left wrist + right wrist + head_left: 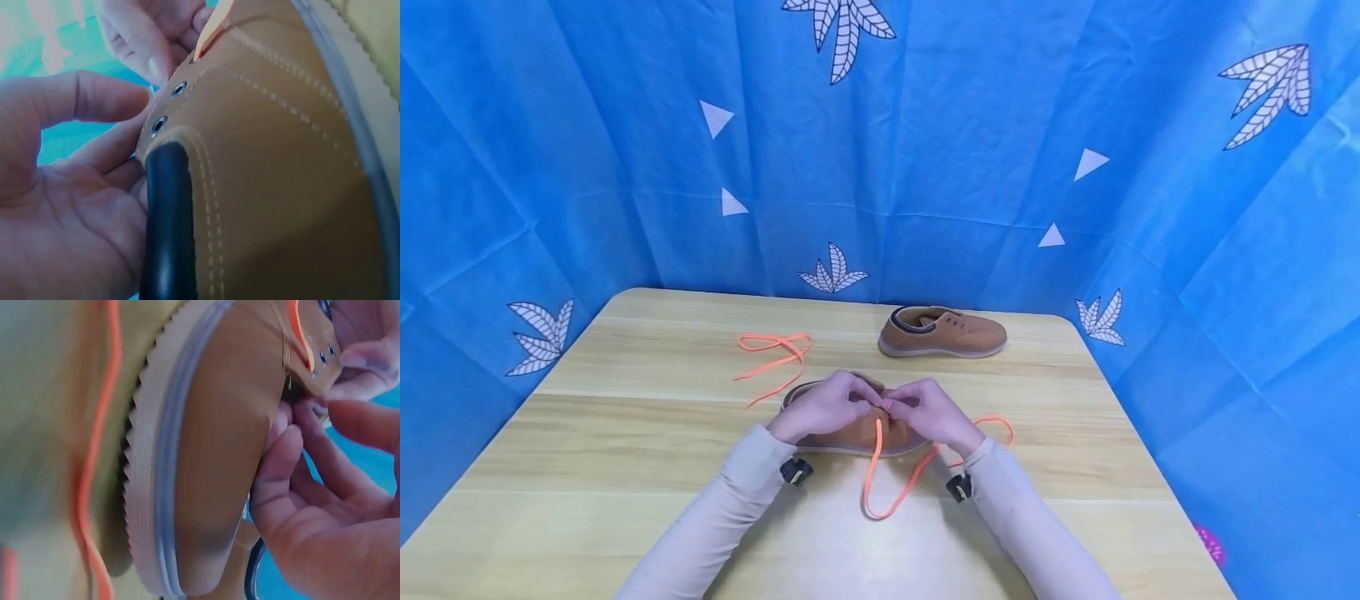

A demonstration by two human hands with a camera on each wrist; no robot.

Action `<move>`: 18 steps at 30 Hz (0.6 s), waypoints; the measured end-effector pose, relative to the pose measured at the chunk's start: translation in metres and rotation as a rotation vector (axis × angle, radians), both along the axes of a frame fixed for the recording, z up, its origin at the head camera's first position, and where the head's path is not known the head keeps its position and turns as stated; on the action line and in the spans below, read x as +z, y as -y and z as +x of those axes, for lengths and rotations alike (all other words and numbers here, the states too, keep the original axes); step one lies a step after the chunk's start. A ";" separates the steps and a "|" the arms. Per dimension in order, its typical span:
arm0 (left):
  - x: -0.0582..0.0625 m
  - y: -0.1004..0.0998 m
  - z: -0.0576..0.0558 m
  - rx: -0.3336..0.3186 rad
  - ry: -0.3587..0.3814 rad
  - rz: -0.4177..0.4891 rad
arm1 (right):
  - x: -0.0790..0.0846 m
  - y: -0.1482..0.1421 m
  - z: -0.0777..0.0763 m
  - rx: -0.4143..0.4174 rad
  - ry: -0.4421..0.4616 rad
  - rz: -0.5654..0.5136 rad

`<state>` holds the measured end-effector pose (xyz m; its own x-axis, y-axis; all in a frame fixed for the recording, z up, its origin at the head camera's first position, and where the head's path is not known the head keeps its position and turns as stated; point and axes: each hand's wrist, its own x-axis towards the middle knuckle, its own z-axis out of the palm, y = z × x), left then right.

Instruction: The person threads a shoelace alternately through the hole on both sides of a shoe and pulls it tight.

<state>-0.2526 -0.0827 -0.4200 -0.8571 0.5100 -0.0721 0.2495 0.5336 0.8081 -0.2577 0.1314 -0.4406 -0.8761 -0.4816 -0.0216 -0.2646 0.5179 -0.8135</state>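
A brown shoe (850,437) lies sideways on the table, toe to the right. My left hand (831,406) holds the edge of its eyelet flap near the black collar (169,219), thumb and fingers on either side. Two bare metal eyelets (179,88) show there. An orange shoelace (94,456) enters the eyelet closest to the toe from outside; its long end loops over the table and past the right wrist. My right hand (934,412) has curled fingertips at the flap's toe-side edge, partly underneath. I cannot tell what these fingertips hold.
Another brown shoe (951,333), without a lace, stands at the back of the wooden table (647,433). A second orange shoelace (790,343) lies looped left of it. A blue patterned curtain (820,167) surrounds the table's back and sides.
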 end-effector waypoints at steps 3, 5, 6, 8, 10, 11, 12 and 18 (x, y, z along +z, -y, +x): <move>0.002 0.002 -0.001 0.013 -0.015 -0.023 | 0.002 0.000 -0.009 0.043 0.059 0.023; 0.007 0.004 0.000 0.019 -0.031 -0.055 | 0.006 0.001 -0.017 0.078 0.117 0.043; 0.009 0.005 0.000 0.018 -0.043 -0.074 | 0.008 0.002 -0.020 0.089 0.147 0.055; 0.012 0.006 0.002 0.010 -0.059 -0.111 | 0.012 0.003 -0.026 0.103 0.205 0.092; 0.013 0.006 0.002 -0.005 -0.077 -0.140 | 0.015 0.004 -0.030 0.114 0.244 0.126; 0.013 0.006 0.003 -0.008 -0.085 -0.154 | 0.017 0.005 -0.031 0.117 0.262 0.140; 0.013 0.006 0.003 -0.011 -0.092 -0.167 | 0.017 0.006 -0.033 0.124 0.282 0.150; 0.009 0.005 0.005 0.014 -0.126 -0.204 | 0.005 0.006 -0.049 0.200 0.458 0.081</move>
<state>-0.2475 -0.0881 -0.4105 -0.8728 0.4838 -0.0647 0.3327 0.6866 0.6465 -0.3068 0.1251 -0.4359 -0.6586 -0.6198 -0.4268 0.0099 0.5600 -0.8284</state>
